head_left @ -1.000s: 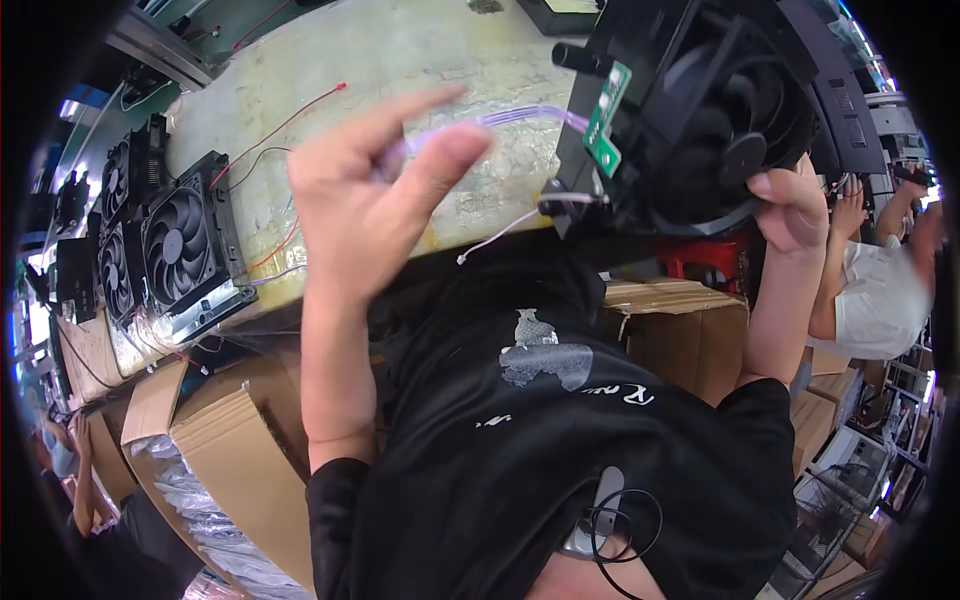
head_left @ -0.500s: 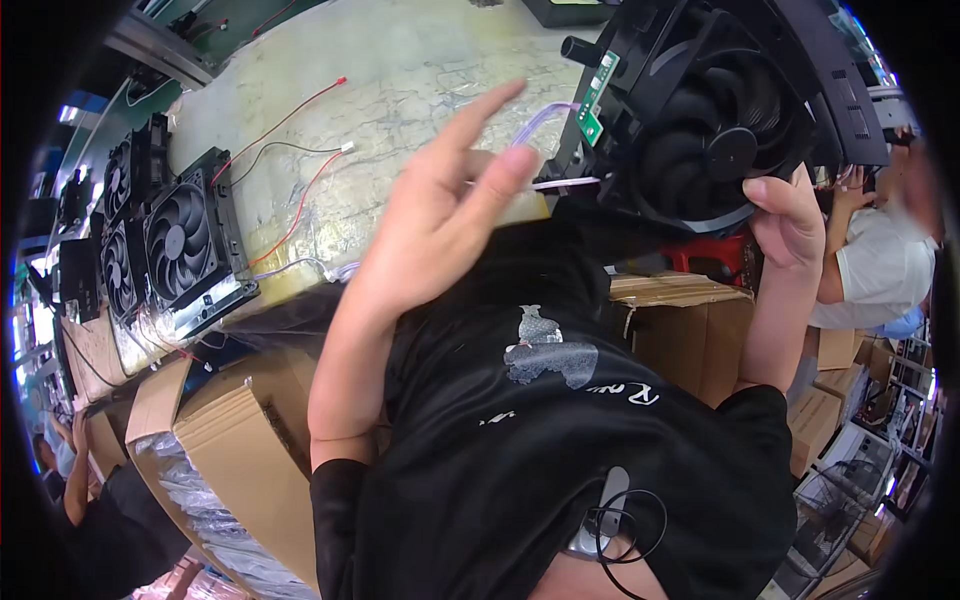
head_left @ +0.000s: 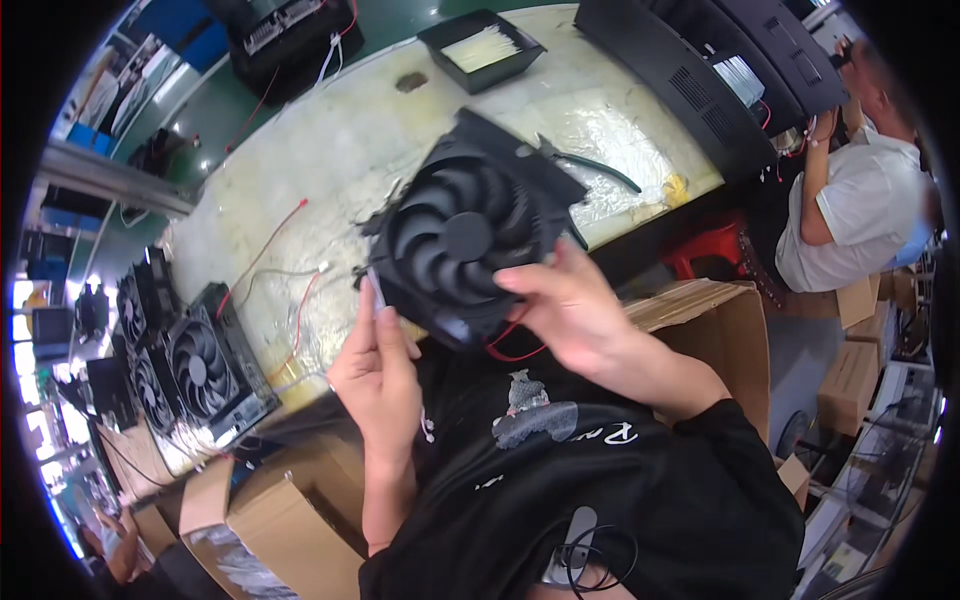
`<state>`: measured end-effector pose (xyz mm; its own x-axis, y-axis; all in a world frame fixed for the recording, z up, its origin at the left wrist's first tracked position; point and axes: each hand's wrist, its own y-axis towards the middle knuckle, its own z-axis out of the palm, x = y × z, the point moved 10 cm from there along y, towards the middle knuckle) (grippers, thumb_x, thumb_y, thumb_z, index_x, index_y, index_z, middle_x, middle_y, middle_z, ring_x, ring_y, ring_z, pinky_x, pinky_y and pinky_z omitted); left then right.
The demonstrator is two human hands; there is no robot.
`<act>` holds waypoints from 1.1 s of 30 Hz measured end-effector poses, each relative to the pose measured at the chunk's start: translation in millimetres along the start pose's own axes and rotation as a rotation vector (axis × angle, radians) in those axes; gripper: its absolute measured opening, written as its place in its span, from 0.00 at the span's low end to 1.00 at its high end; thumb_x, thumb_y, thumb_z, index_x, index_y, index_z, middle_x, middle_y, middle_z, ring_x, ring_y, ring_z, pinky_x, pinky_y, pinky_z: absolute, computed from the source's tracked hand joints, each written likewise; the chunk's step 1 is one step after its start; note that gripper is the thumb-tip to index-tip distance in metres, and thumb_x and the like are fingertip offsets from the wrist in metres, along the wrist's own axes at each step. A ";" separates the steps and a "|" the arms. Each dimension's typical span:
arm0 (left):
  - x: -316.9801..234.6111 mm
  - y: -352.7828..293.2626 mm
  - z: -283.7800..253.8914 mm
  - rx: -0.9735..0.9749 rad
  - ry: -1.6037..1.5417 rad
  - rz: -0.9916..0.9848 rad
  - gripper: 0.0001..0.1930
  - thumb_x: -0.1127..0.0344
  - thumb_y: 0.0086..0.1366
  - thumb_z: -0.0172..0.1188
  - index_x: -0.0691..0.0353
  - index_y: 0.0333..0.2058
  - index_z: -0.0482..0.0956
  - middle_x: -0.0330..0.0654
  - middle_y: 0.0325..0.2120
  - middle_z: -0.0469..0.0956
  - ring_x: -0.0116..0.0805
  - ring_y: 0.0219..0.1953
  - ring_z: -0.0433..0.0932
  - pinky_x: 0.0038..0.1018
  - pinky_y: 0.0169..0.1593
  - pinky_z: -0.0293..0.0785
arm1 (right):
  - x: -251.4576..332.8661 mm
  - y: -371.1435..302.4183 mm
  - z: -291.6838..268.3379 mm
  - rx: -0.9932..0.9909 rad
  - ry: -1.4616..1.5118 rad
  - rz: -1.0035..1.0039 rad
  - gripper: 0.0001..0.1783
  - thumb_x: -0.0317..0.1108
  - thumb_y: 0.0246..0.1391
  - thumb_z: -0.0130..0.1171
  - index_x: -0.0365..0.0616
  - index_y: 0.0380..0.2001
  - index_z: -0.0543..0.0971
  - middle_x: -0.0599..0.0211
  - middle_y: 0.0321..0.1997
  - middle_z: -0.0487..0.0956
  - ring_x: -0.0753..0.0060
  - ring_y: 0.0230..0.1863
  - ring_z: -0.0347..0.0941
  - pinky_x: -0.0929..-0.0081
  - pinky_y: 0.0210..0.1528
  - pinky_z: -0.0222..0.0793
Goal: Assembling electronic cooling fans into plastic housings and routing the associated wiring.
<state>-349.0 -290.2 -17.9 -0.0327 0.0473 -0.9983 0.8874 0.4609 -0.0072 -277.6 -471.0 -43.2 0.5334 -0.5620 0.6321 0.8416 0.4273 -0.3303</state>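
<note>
A black fan unit (head_left: 465, 238), a round fan set in a square plastic housing, is held tilted above the near edge of the workbench. My right hand (head_left: 575, 310) grips its near right side, the thumb on the front face. At the near left corner my left hand (head_left: 380, 375) is closed, pinching a pale purple cable (head_left: 375, 290) between finger and thumb. A white connector (head_left: 428, 430) dangles below that hand. A red wire (head_left: 515, 355) loops under the unit near my right hand. The green circuit board is hidden in this view.
Several similar fan units (head_left: 200, 370) stand on the left of the bench (head_left: 300, 150), with loose red wires beside them. Green-handled pliers (head_left: 600, 170), a black tray (head_left: 480, 55) and a large black housing (head_left: 670, 80) lie beyond. Open cardboard boxes (head_left: 290, 520) stand below; a co-worker (head_left: 850, 210) is at right.
The fan unit has moved left and down, turning as it came to rest in front of me. My left hand has closed on the cable, and my right hand has shifted left with the unit.
</note>
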 end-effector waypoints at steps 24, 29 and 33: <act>-6.6 69.4 -7.4 -0.121 0.395 0.125 0.26 0.75 0.59 0.64 0.72 0.57 0.72 0.32 0.23 0.70 0.17 0.24 0.63 0.16 0.29 0.62 | 175.3 256.4 37.0 0.379 -2.113 -0.627 0.11 0.32 0.52 0.62 0.40 0.39 0.82 0.60 0.38 0.80 0.61 0.39 0.76 0.69 0.43 0.71; -13.7 73.3 -4.0 -0.079 0.401 0.102 0.26 0.75 0.59 0.65 0.69 0.57 0.73 0.28 0.18 0.58 0.17 0.20 0.54 0.17 0.24 0.51 | 167.0 279.4 30.3 0.390 -2.143 -0.434 0.09 0.31 0.49 0.64 0.39 0.33 0.82 0.60 0.34 0.79 0.61 0.37 0.76 0.68 0.41 0.71; -1.8 72.1 -9.3 -0.050 0.101 -0.090 0.27 0.76 0.63 0.61 0.72 0.61 0.67 0.29 0.27 0.68 0.15 0.28 0.64 0.13 0.33 0.61 | 180.1 274.3 35.2 0.368 -2.007 -0.488 0.09 0.32 0.48 0.66 0.37 0.30 0.82 0.61 0.29 0.80 0.66 0.31 0.75 0.71 0.35 0.69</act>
<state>-289.2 -248.8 -16.0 -0.1590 0.0917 -0.9830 0.8551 0.5105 -0.0907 46.4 -430.2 4.7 -0.6897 0.6054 0.3973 0.6660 0.7457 0.0198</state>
